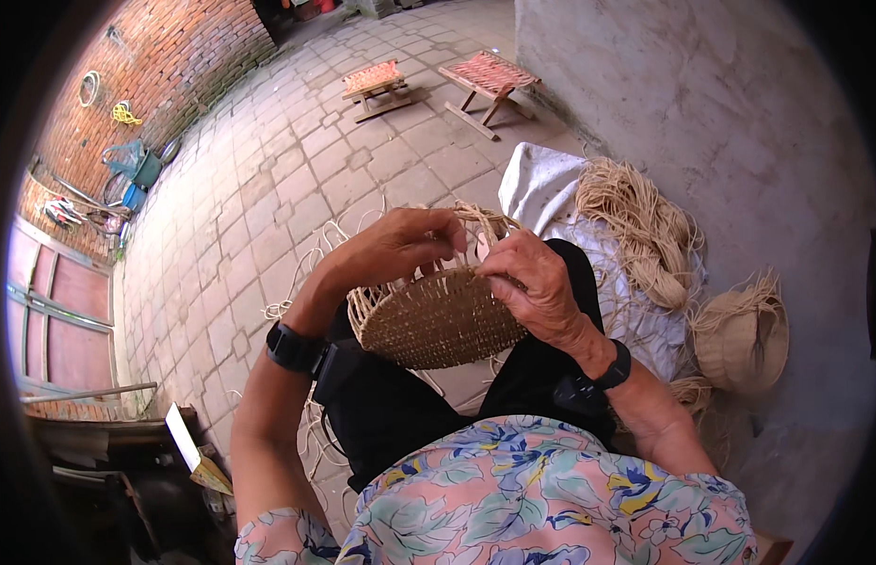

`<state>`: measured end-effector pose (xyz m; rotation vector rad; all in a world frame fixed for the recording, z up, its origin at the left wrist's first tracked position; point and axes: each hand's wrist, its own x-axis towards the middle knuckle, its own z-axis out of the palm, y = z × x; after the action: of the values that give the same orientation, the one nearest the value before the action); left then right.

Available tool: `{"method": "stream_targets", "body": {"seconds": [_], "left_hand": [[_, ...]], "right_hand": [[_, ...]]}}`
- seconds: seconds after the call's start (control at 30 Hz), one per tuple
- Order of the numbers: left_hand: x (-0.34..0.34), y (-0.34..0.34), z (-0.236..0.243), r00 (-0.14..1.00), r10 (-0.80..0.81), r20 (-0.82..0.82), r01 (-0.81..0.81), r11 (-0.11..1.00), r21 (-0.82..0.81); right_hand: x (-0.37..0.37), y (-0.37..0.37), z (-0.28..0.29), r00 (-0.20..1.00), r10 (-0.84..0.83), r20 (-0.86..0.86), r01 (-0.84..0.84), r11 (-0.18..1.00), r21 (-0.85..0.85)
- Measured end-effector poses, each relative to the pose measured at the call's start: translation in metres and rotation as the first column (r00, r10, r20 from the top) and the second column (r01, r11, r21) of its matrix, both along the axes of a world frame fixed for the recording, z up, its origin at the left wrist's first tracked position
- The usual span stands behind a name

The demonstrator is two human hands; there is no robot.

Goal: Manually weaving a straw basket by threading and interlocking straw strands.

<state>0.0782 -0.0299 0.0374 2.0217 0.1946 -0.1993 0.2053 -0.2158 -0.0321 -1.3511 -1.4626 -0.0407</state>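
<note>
A half-woven basket [442, 325] of tan cord rests tilted over my lap, its flat woven side toward me. Loose cord ends hang out around its far rim. My right hand [532, 287] grips the basket's upper right edge, thumb on the near side. Just left of it, my left hand [414, 247] is bent over the rim with fingers curled together on pale cord strands; its fingertips are partly hidden. Both hands are close together, a short gap with cord strands between them.
To the right, a bundle of tan cord [640, 226] lies on a white cloth [541, 179], beside another woven piece [744, 339] with loose ends. Two folding stools [494, 75] stand ahead on the paving. A plastered wall [720, 122] rises at the right, a brick wall [188, 47] at the left.
</note>
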Motion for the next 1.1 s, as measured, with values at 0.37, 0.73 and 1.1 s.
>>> {"method": "stream_targets", "body": {"seconds": [0.37,0.73,1.1], "left_hand": [[-0.025,-0.032,-0.016,0.747,0.246,0.618,-0.43,0.888,0.166],[-0.032,-0.053,-0.046,0.71,0.174,0.682,-0.625,0.604,0.496],[-0.028,-0.063,-0.046,0.742,0.238,0.627,-0.625,0.583,0.518]], "right_hand": [[-0.002,0.001,0.001,1.0,-0.001,-0.027,0.0,1.0,-0.025],[0.0,0.008,0.001,1.0,-0.009,-0.026,0.007,0.998,-0.062],[-0.003,0.013,0.013,0.993,-0.074,-0.092,0.053,0.976,-0.213]]}}
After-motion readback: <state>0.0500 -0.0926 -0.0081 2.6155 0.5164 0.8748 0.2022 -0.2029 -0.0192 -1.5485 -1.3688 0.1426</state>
